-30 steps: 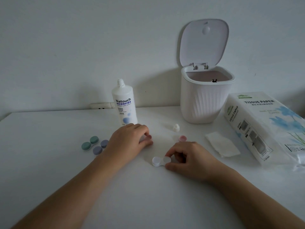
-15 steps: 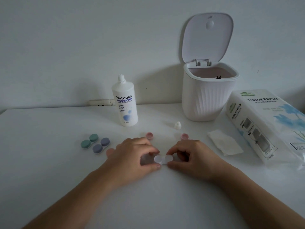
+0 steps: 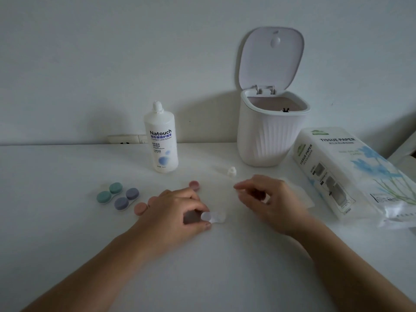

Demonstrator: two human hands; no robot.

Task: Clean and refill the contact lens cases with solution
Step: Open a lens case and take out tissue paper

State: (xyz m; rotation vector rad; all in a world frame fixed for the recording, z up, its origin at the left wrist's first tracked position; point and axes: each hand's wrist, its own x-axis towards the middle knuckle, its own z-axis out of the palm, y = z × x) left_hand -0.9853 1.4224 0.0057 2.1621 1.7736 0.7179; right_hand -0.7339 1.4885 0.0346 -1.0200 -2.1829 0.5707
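Observation:
A clear white lens case base lies on the white table, and my left hand pinches its left well between thumb and fingers. My right hand hovers to the right of the case with fingers curled and thumb and forefinger close together; whether anything is between them is hidden. Two loose pink caps show: one beyond my left hand, one at its left side. The open solution bottle stands upright at the back, with its small white cap off on the table.
A closed green lens case and a closed purple one lie at the left. A white bin with raised lid stands at the back right. Beside it lies a tissue pack. A loose tissue is partly under my right hand.
My right hand let go of the white case and moved up and right over where a pink cap lay. My left hand came down from a pink cap and took hold of the case.

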